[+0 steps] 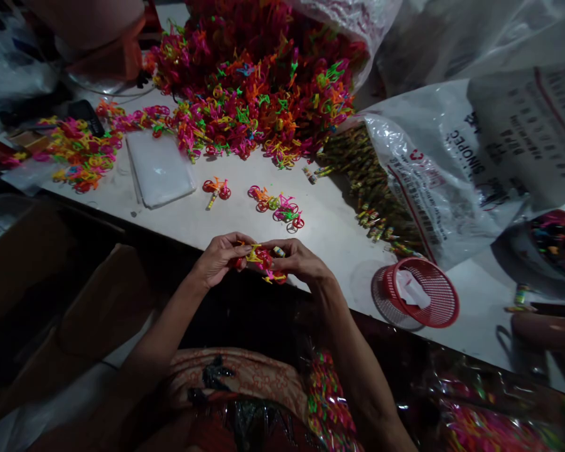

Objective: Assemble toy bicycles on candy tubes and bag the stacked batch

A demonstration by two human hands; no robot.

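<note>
Both my hands meet at the near edge of the white table [320, 213]. My left hand [219, 256] and my right hand [299, 260] are closed together on a small plastic toy bicycle [262, 258] in red, yellow and pink. Just beyond them several finished toy bicycles lie on the table: one alone [216, 188] and a little cluster [277, 207]. A big heap of loose coloured bicycle parts [258, 81] fills the far middle of the table.
A clear sack of small wrapped sticks [371, 182] lies open at the right, beside printed plastic bags [480, 144]. A red mesh basket [426, 292] lies on its side near the edge. A stack of clear bags [157, 169] and a smaller pile of parts [82, 154] sit left.
</note>
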